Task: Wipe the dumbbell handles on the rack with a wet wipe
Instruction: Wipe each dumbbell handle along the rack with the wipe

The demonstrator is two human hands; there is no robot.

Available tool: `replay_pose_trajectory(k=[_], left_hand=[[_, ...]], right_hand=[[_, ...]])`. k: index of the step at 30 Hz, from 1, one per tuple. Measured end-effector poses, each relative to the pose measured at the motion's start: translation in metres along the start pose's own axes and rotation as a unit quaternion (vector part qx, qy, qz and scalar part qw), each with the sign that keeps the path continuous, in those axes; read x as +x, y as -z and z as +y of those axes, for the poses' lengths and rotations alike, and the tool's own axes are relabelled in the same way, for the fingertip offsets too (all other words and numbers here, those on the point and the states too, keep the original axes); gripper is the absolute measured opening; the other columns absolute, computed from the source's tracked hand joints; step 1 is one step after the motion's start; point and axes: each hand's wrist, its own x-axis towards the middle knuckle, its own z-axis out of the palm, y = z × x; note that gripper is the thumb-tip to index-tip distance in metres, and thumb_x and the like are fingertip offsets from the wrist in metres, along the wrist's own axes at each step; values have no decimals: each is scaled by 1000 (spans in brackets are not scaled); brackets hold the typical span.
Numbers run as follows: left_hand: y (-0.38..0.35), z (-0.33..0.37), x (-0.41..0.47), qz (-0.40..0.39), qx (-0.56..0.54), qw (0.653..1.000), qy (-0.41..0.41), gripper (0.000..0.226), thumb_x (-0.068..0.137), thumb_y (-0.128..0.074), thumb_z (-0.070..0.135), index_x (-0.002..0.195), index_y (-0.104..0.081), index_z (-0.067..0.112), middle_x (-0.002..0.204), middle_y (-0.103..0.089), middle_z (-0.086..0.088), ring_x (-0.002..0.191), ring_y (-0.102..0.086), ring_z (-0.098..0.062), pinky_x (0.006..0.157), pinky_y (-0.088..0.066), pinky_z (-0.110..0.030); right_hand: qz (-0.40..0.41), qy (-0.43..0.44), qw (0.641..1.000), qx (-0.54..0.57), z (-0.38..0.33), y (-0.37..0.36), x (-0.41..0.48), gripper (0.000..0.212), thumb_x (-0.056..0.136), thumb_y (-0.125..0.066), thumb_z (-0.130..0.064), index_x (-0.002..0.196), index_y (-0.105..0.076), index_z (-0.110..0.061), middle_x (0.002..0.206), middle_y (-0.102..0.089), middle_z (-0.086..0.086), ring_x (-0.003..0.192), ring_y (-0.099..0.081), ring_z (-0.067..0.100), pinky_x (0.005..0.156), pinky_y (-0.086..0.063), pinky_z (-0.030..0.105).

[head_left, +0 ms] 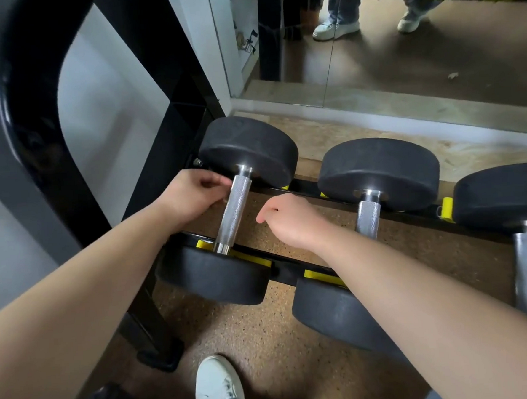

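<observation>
Dumbbells (pixel 377 170) lie side by side across the rails of the rack (pixel 304 187), knurled steel handles exposed. Left hand (pixel 191 197) sits against the upper end of the leftmost handle (pixel 233 210), fingers curled; whether they pinch anything cannot be told. Right hand (pixel 291 219) hovers palm down between that handle and the second handle (pixel 368 219), fingers loosely curled, touching neither.

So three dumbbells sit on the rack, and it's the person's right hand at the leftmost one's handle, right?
Not quite: the head view shows the left hand at the leftmost dumbbell's handle. The right hand hangs to its right, apart from it.
</observation>
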Motion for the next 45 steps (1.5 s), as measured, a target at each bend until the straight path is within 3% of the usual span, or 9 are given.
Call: replay_pose_trajectory(k=[7, 15, 22, 28, 30, 32, 34, 40, 45], left_hand=[[18, -2, -38, -92, 12, 996, 17, 10, 89, -75, 1, 93, -76, 10, 74, -76, -2, 68, -72, -10, 65, -56, -15], [-9, 22, -7, 84, 14, 994, -65, 18, 93, -72, 10, 87, -74, 27, 80, -75, 7, 73, -71, -5, 82, -56, -23], [18, 10, -39, -122, 163, 975, -86, 19, 87, -78, 9, 85, -77, 28, 78, -73, 21, 72, -65, 7, 71, -45, -6], [12, 17, -39, -144, -117, 973, -136, 23, 94, -68, 7, 85, -75, 27, 94, -73, -2, 87, -66, -16, 79, -54, -25], [7, 17, -39, -168, -211, 956, -115, 21, 93, -66, 8, 83, -75, 25, 96, -69, -7, 89, -64, -20, 77, -53, -28], [4, 16, -40, -137, -221, 960, -103, 23, 93, -67, 4, 83, -74, 24, 91, -70, -6, 84, -64, -16, 73, -52, -26], [2, 14, -42, -59, -130, 984, -108, 17, 92, -71, 3, 88, -73, 20, 86, -72, 1, 80, -66, -9, 72, -52, -22], [-9, 17, -44, 25, 96, 992, -74, 12, 85, -79, 21, 82, -73, 30, 79, -69, 17, 74, -62, 10, 69, -41, -5], [-6, 13, -49, 175, 93, 980, 2, 14, 88, -64, 20, 86, -72, 32, 80, -66, 12, 70, -60, -3, 58, -43, -15]], right_hand=[[-38, 11, 999, -26, 5, -4, 2, 33, 101, -48, -20, 113, -78, -23, 128, -70, -2, 120, -61, 21, 100, -48, 34], [-15, 21, 1000, 1, 9, -2, 5, 35, 103, -44, -18, 112, -77, -25, 127, -69, -4, 119, -60, 17, 94, -43, 29], [25, 42, 997, 54, 8, 0, 8, 28, 103, -49, -24, 112, -76, -28, 112, -69, -15, 109, -61, 7, 86, -45, 25], [30, 130, 975, 179, -8, -2, 4, 25, 98, -67, -35, 120, -72, -28, 90, -75, -16, 82, -68, -1, 74, -53, 23], [-15, 119, 956, 268, -15, -1, 1, 21, 99, -68, -28, 117, -72, -19, 63, -65, -16, 52, -57, 1, 51, -44, 19], [-48, 71, 934, 346, -19, -1, 0, 21, 100, -67, -20, 119, -71, -12, 52, -50, -10, 41, -35, 8, 41, -25, 24], [-25, 29, 931, 363, -22, -1, 2, 21, 97, -69, -16, 118, -72, -12, 66, -59, 0, 47, -37, 8, 42, -27, 24], [214, 152, 958, 116, -27, -9, 19, 20, 97, -69, -28, 115, -78, -26, 105, -77, -12, 98, -70, 2, 86, -55, 23], [237, 269, 897, -260, -27, -14, 18, 30, 106, -52, -39, 98, -79, -28, 99, -70, -3, 85, -69, 20, 59, -49, 28]])
